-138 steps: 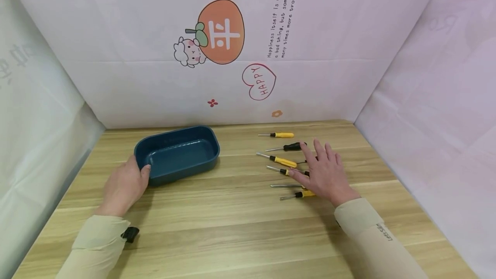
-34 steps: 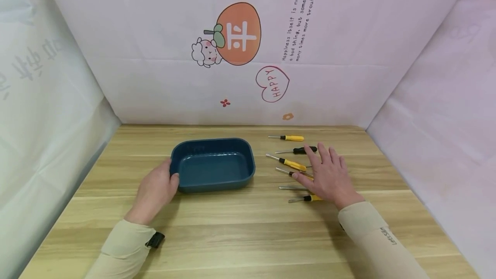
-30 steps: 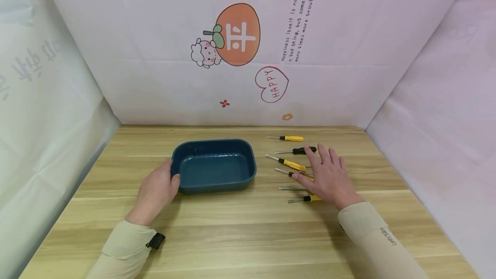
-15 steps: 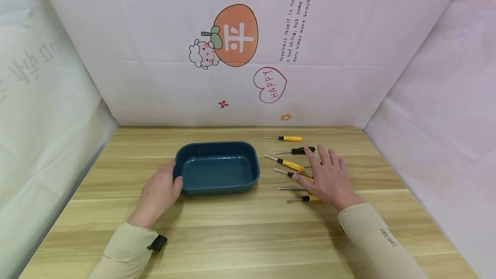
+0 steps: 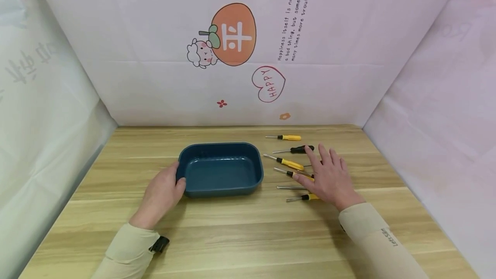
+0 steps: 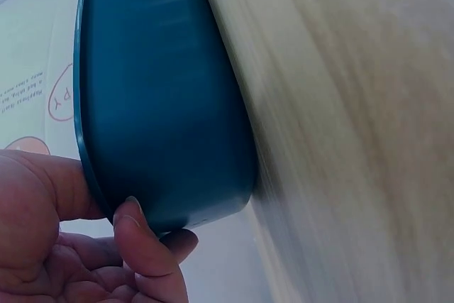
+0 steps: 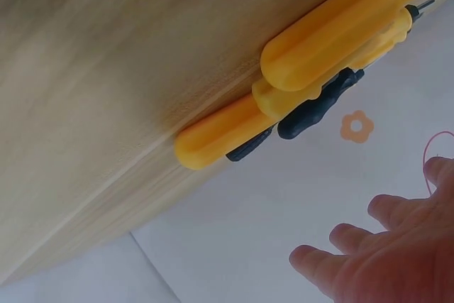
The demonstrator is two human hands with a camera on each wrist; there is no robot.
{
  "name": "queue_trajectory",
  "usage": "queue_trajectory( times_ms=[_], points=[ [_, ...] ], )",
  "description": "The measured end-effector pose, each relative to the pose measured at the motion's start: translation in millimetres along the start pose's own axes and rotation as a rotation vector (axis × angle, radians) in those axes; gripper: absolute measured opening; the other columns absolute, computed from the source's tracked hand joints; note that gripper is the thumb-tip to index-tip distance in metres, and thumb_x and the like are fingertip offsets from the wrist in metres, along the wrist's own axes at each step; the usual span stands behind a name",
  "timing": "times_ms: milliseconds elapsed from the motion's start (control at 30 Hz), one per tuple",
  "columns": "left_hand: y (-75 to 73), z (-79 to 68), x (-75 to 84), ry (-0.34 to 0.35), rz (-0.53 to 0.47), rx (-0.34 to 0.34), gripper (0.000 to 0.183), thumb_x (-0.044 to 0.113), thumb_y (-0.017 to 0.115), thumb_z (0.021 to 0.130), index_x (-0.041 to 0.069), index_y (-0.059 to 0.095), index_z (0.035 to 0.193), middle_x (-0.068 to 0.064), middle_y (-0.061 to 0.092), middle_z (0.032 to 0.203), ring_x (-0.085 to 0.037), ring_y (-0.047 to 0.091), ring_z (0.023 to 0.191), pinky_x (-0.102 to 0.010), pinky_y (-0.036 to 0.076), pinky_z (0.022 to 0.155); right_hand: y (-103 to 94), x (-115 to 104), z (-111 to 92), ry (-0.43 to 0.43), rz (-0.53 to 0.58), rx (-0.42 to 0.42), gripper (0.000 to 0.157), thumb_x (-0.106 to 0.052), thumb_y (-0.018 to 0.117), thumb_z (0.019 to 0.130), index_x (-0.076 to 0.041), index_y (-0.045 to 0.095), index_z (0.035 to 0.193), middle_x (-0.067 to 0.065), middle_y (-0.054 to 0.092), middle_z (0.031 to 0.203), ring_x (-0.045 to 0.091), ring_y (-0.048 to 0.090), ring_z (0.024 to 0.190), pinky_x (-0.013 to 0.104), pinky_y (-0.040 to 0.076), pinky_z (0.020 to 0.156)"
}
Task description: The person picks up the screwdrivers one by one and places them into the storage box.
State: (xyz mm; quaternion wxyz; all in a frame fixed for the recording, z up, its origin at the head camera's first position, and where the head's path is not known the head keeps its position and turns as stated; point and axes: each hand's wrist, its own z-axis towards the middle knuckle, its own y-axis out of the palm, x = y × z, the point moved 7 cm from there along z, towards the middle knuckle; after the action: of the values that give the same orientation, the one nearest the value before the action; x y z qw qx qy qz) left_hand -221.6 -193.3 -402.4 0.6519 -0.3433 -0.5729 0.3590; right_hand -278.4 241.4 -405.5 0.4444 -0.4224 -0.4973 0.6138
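Observation:
In the head view a dark blue plastic box (image 5: pixel 222 192), open at the top with rounded corners, sits on the wooden table. My left hand (image 5: pixel 162 190) holds its left end, thumb on the near side of the wall; the left wrist view shows fingers and thumb pinching the wall (image 6: pixel 163 90) at its rim. My right hand (image 5: pixel 329 178) is spread with straight fingers over several screwdrivers, hiding some handles. Among these are a yellow-handled screwdriver (image 5: pixel 290 164) and a black-handled one (image 5: pixel 302 149). In the right wrist view yellow handles (image 7: pixel 319 40) lie apart from the fingers.
One more yellow screwdriver (image 5: pixel 290 137) lies near the back edge of the table (image 5: pixel 232 236). A white printed cloth wall (image 5: pixel 155 55) rises behind, and white side walls (image 5: pixel 438 141) flank the table.
The box and my left hand have moved right, closer to the screwdrivers, and the box has turned straighter. My right hand keeps its place over the screwdrivers. The head view has shifted slightly.

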Motion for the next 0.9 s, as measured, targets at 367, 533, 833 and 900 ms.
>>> queue_trajectory(
  times_ms=[367,533,833,900],
  points=[
    [5.6,-0.5,5.0,0.006,-0.031,-0.022,0.06,0.017,0.053,0.104,-0.013,0.037,0.153,-0.036,0.048,0.15,-0.053,0.049,0.136,-0.064,0.044,0.109,-0.1,2,-2,0.004,0.003,-0.007,0.102,-0.084,0.045,0.092,-0.02,0.021,0.168,0.028,0.017,0.17,0.059,0.016,0.152,0.077,0.016,0.118],
    [7.2,-1.2,7.3,0.017,-0.066,-0.032,0.06,0.016,0.053,0.104,-0.013,0.036,0.154,-0.036,0.047,0.15,-0.053,0.048,0.137,-0.065,0.044,0.109,0.4,2,-3,0.0,0.011,-0.012,0.103,-0.085,0.043,0.092,-0.019,0.021,0.168,0.028,0.017,0.169,0.06,0.015,0.151,0.078,0.015,0.117],
    [9.6,-1.1,10.3,0.023,-0.12,-0.04,0.063,0.015,0.053,0.103,-0.013,0.033,0.155,-0.036,0.044,0.153,-0.053,0.046,0.14,-0.064,0.042,0.112,-0.8,3,-5,0.001,0.004,-0.012,0.103,-0.085,0.043,0.092,-0.019,0.021,0.167,0.028,0.017,0.169,0.061,0.016,0.151,0.078,0.018,0.117],
    [10.7,-0.7,10.5,0.023,-0.127,-0.04,0.063,0.015,0.054,0.103,-0.013,0.033,0.155,-0.036,0.044,0.154,-0.052,0.046,0.14,-0.064,0.042,0.112,-0.9,3,-6,0.002,0.001,-0.009,0.104,-0.086,0.042,0.091,-0.019,0.021,0.167,0.028,0.018,0.169,0.061,0.017,0.151,0.079,0.018,0.116]
  ],
)
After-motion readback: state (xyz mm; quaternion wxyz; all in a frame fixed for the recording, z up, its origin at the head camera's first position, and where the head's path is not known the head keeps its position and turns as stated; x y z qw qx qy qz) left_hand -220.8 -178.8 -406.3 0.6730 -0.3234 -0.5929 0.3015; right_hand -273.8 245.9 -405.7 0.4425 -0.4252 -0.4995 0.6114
